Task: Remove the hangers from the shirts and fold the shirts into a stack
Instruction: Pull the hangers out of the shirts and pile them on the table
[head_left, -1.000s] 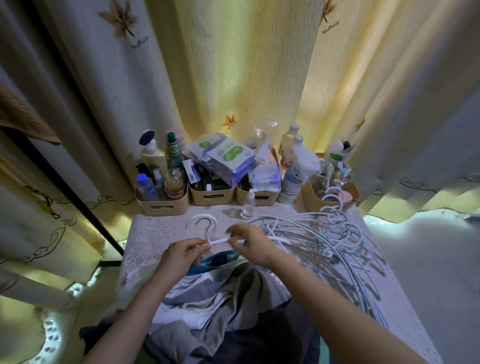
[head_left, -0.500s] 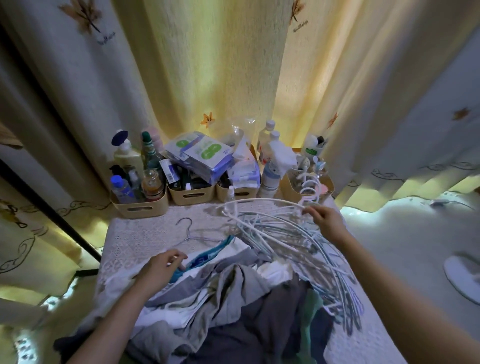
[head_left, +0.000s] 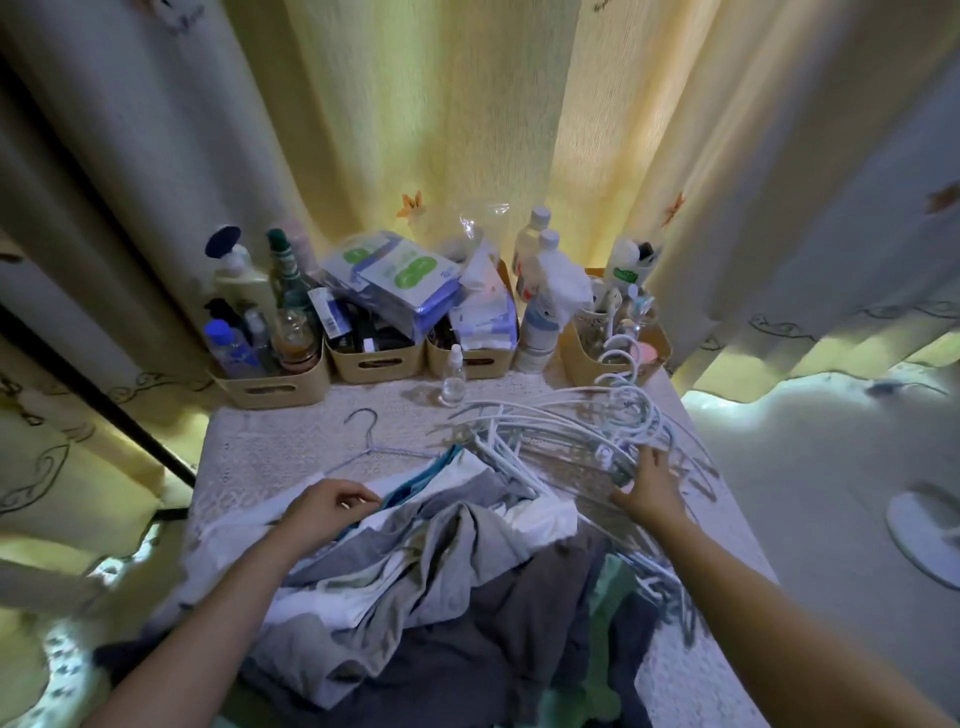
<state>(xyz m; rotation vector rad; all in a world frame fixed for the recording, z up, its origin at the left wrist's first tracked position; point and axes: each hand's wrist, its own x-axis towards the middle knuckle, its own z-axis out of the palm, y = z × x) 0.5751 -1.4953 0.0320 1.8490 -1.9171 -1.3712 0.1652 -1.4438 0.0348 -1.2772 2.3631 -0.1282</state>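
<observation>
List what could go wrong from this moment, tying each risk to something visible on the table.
1. The pile of white hangers under the right hand is tangled and lies near the right edge of the table; a push might slide some off.
2. The small clear spray bottle stands close to the hangers' ends and could be knocked over.
3. The wire hanger is not yet out of the top shirt; a hasty pull might snag the collar.
</observation>
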